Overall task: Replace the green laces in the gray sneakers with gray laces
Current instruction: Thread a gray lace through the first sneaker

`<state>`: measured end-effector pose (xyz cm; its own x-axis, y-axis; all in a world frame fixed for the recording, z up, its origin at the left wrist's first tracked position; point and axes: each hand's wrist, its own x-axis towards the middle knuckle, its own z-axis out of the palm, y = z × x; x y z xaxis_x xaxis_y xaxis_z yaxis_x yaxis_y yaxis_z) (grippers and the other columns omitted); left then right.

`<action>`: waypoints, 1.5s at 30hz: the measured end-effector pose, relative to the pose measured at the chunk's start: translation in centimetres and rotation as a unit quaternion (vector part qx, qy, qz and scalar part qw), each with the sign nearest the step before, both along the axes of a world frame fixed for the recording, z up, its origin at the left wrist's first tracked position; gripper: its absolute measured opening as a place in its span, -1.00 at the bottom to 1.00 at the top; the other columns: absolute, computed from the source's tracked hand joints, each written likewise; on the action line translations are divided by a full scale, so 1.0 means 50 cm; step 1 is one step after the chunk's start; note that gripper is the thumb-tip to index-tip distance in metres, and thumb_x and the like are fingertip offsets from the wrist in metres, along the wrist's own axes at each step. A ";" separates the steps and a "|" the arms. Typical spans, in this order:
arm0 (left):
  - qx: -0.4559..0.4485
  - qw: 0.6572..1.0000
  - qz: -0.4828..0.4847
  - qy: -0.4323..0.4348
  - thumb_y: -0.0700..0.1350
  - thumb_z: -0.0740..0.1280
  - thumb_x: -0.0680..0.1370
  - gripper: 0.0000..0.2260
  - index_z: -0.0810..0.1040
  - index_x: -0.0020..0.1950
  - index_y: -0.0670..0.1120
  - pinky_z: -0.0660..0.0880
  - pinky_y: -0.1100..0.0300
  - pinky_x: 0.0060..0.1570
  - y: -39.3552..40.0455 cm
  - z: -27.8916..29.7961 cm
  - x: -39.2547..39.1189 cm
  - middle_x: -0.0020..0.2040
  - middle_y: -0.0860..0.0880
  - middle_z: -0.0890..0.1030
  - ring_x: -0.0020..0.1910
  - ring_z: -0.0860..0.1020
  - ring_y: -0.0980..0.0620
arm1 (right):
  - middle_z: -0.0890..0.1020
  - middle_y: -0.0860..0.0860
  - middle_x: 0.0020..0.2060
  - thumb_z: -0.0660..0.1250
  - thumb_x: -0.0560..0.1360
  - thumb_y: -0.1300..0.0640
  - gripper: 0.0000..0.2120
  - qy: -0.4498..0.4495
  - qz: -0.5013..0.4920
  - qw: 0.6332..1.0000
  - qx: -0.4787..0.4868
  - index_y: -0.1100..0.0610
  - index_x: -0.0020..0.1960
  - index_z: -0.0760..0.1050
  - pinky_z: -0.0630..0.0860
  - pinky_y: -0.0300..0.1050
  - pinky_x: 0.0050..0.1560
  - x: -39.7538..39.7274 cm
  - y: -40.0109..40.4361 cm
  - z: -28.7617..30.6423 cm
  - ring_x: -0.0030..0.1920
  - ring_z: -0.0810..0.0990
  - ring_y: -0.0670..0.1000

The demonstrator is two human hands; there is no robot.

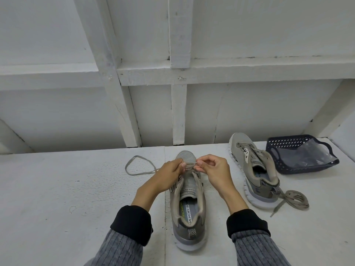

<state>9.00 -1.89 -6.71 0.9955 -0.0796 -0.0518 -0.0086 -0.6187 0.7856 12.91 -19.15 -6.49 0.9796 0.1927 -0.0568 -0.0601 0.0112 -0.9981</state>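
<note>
Both hands, left hand (169, 172) and right hand (213, 169), pinch the gray lace (134, 166) at the center sneaker (189, 200)'s lowest eyelets; even its ends before crossing.

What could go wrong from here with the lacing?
1. Both hands, left hand and right hand, pinch the gray lace at the near sneaker's toe eyelets; the tip might miss or slip back out.
2. The long tail trailing left may leave uneven ends.
3. The spare lace lies bunched behind the second sneaker; it could tangle.

Mesh-cloth sneaker (189, 191) with woven flat lace (134, 167) on rough matt painted table (76, 189); perforated plastic basket (288, 144).
</note>
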 end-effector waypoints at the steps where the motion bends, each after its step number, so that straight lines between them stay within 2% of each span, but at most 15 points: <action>1: -0.007 1.000 0.003 -0.003 0.00 0.09 0.70 -0.71 0.44 -0.16 -0.03 0.36 0.19 -0.18 0.001 -0.002 0.000 -0.27 0.11 0.51 -0.26 0.45 0.15 | 0.68 0.13 -0.27 0.37 0.49 0.36 -0.88 -0.009 -0.003 1.000 -0.012 0.19 -0.16 0.61 0.61 -0.25 -0.16 0.001 0.000 -0.001 -0.27 0.69 0.02; 4: -0.039 0.999 0.019 -0.006 0.01 0.09 0.70 -0.70 0.41 -0.20 0.00 0.37 0.15 -0.15 0.003 -0.008 0.002 -0.28 0.08 0.50 -0.26 0.45 0.10 | 0.68 0.11 -0.28 0.38 0.49 0.35 -0.88 -0.023 -0.009 0.999 -0.023 0.17 -0.14 0.62 0.59 -0.26 -0.19 0.000 0.000 -0.002 -0.30 0.66 -0.04; 6: -0.053 0.998 0.029 -0.013 0.02 0.10 0.69 -0.71 0.42 -0.20 0.01 0.37 0.15 -0.15 0.005 -0.006 0.004 -0.26 0.05 0.50 -0.25 0.44 0.10 | 0.68 0.09 -0.28 0.39 0.47 0.34 -0.91 -0.003 -0.009 1.000 0.016 0.19 -0.11 0.63 0.57 -0.29 -0.18 0.000 -0.003 0.000 -0.28 0.66 -0.06; 9: -0.055 0.997 0.043 -0.027 0.00 0.10 0.70 -0.70 0.43 -0.20 0.00 0.29 0.27 -0.25 0.013 0.006 0.002 -0.30 0.08 0.46 -0.33 0.37 0.22 | 0.69 0.07 -0.29 0.39 0.46 0.36 -0.91 0.040 -0.015 0.995 0.087 0.22 -0.11 0.62 0.56 -0.32 -0.18 0.004 -0.013 0.001 -0.26 0.66 -0.07; 12: -0.061 0.997 0.050 -0.025 0.01 0.10 0.69 -0.70 0.43 -0.21 0.01 0.24 0.27 -0.29 0.021 0.011 0.000 -0.34 0.12 0.41 -0.38 0.33 0.22 | 0.68 0.09 -0.29 0.39 0.46 0.36 -0.92 0.056 -0.011 0.994 0.097 0.23 -0.11 0.62 0.56 -0.31 -0.18 0.008 -0.019 -0.001 -0.25 0.65 -0.04; 18: -0.092 0.993 0.054 -0.040 0.01 0.16 0.68 -0.75 0.49 -0.16 0.04 0.32 0.28 -0.24 0.009 0.010 0.001 -0.31 0.15 0.47 -0.35 0.38 0.27 | 0.70 0.15 -0.13 0.40 0.47 0.25 -0.86 0.071 -0.005 0.989 0.130 0.27 0.01 0.61 0.60 -0.21 -0.09 0.000 -0.007 -0.005 -0.09 0.68 0.05; 22: -0.114 0.991 0.057 -0.047 0.01 0.18 0.67 -0.76 0.51 -0.15 0.03 0.26 0.29 -0.32 0.001 0.012 -0.002 -0.44 0.23 0.43 -0.41 0.34 0.24 | 0.70 0.15 -0.04 0.37 0.51 0.17 -0.85 0.089 0.032 0.991 0.099 0.23 0.03 0.60 0.54 -0.18 -0.08 -0.008 0.001 -0.009 -0.05 0.66 0.02; 24: -0.119 0.990 0.058 -0.046 0.01 0.17 0.67 -0.76 0.51 -0.14 0.02 0.26 0.29 -0.33 0.000 0.013 -0.002 -0.46 0.24 0.43 -0.42 0.33 0.24 | 0.71 0.14 -0.07 0.37 0.52 0.16 -0.88 0.100 0.043 0.990 0.093 0.20 0.00 0.59 0.51 -0.18 -0.13 -0.010 0.001 -0.010 -0.12 0.63 0.00; 28: -0.122 0.989 0.062 -0.050 0.01 0.18 0.67 -0.76 0.51 -0.15 0.01 0.25 0.32 -0.34 0.002 0.013 -0.003 -0.45 0.23 0.42 -0.42 0.33 0.24 | 0.68 0.14 -0.22 0.37 0.52 0.23 -0.94 0.100 0.025 0.988 0.113 0.20 -0.05 0.60 0.52 -0.22 -0.19 -0.009 0.002 -0.011 -0.23 0.57 -0.02; 33: -0.122 0.988 0.065 -0.062 -0.02 0.19 0.67 -0.76 0.52 -0.11 -0.08 0.26 0.38 -0.35 0.000 0.013 -0.004 -0.45 0.23 0.42 -0.42 0.34 0.24 | 0.68 0.21 -0.10 0.36 0.52 0.21 -0.86 0.100 0.038 0.987 0.123 0.25 0.03 0.57 0.57 -0.20 -0.15 -0.008 0.002 -0.006 -0.19 0.64 0.01; 37: -0.117 0.989 0.062 -0.061 -0.02 0.19 0.67 -0.75 0.55 -0.07 -0.12 0.27 0.39 -0.32 -0.003 0.007 -0.003 -0.39 0.18 0.43 -0.39 0.36 0.25 | 0.67 0.16 -0.20 0.37 0.50 0.26 -0.92 0.090 0.034 0.988 0.123 0.25 -0.02 0.59 0.57 -0.23 -0.12 -0.007 0.002 -0.010 -0.20 0.63 0.00; 40: -0.111 0.991 0.052 -0.056 0.00 0.19 0.67 -0.77 0.56 -0.08 -0.05 0.28 0.35 -0.31 -0.001 0.003 -0.001 -0.32 0.11 0.45 -0.36 0.35 0.24 | 0.66 0.09 -0.24 0.36 0.50 0.32 -0.93 0.068 0.015 0.992 0.101 0.24 -0.05 0.61 0.57 -0.27 -0.12 -0.002 0.001 -0.016 -0.22 0.62 -0.06; 45: -0.085 0.994 0.048 -0.050 0.01 0.19 0.67 -0.77 0.55 -0.12 0.04 0.25 0.33 -0.32 0.016 0.003 0.002 -0.32 0.06 0.45 -0.38 0.34 0.22 | 0.67 0.07 -0.25 0.38 0.47 0.36 -0.89 0.020 -0.031 0.998 0.060 0.19 -0.12 0.63 0.55 -0.31 -0.13 0.016 -0.020 -0.019 -0.26 0.62 -0.08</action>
